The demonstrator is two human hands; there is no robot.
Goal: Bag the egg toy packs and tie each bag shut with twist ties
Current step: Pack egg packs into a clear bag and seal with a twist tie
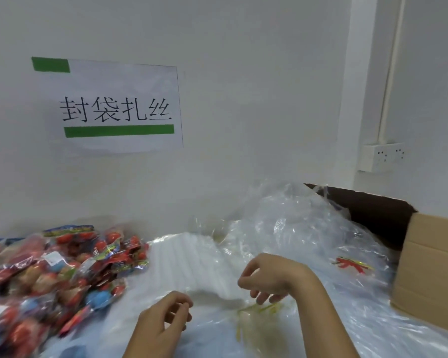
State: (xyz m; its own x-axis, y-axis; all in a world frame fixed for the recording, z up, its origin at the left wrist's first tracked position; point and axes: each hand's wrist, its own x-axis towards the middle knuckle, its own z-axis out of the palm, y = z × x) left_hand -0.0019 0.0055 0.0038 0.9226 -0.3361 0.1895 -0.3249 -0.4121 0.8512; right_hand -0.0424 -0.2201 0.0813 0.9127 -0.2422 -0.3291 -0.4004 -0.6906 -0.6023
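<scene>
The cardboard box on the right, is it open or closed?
Open. The cardboard box shows a dark inside behind its near wall, with no flap across the top.

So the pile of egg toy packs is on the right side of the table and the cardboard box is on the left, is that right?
Not quite. The head view shows them swapped: the pile of egg toy packs lies on the left side of the table, by the wall, and the cardboard box stands on the right.

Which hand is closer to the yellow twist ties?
The right hand. Its fingertips hang just above the yellow twist ties under the clear plastic, while the left hand is off to their left, nearer the egg toy packs.
</scene>
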